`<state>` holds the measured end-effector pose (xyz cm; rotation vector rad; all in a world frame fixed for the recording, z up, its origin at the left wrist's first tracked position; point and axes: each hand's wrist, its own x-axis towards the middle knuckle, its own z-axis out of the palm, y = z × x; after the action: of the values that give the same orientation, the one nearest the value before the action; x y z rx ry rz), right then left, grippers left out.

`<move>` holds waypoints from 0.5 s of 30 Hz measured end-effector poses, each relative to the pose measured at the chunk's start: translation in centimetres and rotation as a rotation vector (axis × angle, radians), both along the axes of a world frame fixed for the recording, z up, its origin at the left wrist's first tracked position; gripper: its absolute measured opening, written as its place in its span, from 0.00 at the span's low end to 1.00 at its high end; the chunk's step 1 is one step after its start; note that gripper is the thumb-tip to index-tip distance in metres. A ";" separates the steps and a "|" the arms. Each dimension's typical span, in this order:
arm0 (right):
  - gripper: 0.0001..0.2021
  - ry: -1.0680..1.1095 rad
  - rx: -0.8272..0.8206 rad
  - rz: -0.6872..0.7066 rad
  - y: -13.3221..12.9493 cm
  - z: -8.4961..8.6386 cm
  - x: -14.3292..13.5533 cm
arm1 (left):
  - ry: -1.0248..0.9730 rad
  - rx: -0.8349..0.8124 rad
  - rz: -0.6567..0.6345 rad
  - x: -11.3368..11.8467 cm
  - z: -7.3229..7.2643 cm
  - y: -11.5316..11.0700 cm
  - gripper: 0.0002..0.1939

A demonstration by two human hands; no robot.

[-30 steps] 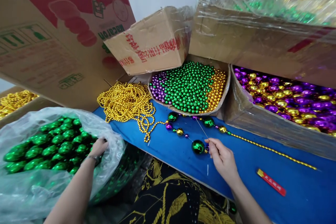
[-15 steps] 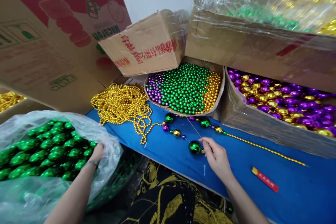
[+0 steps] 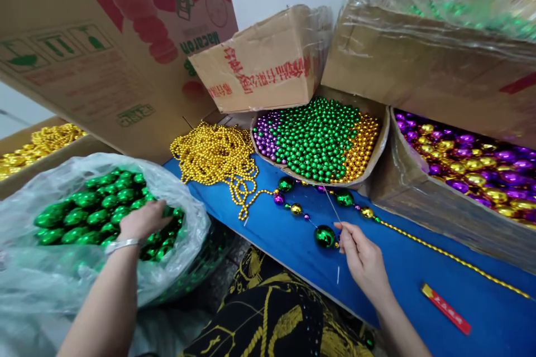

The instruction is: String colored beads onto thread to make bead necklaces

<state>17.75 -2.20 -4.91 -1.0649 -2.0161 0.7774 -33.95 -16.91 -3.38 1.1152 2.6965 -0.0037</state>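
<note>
My right hand pinches a long thin needle between thumb and fingers, its far end pointing up toward the small-bead box. Just left of those fingertips a large green bead hangs on a thread. The rest of the bead strand, with green, purple and gold beads, lies on the blue table. My left hand reaches into a clear plastic bag of shiny green beads. Its fingertips are hidden among the beads, so I cannot make out a hold.
A pile of gold bead chain lies behind the strand. An open box of small beads, sorted purple, green and gold, stands beside a box of larger purple and gold beads. A red, yellow-tipped cutter-like object lies at right. Cartons rise behind.
My left hand has moved from the bag's right edge in over the green beads. The right hand keeps its pinch on the needle. The view has swung somewhat left.
</note>
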 end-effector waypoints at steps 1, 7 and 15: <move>0.11 0.013 0.029 0.022 -0.1 0.1 -0.2 | 0.054 0.076 0.038 1.4 2.2 0.3 0.26; 0.09 0.006 0.280 0.081 -0.7 1.0 -1.9 | -1.267 1.067 -0.144 14.9 7.8 8.7 0.34; 0.09 -0.086 0.370 -0.005 -2.1 1.3 -0.6 | -2.038 0.759 -0.063 24.1 3.1 14.7 0.27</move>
<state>17.15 -4.33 -3.57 -0.8979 -2.1223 0.3390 -9.85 -2.21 -0.25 0.5255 0.7243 1.3283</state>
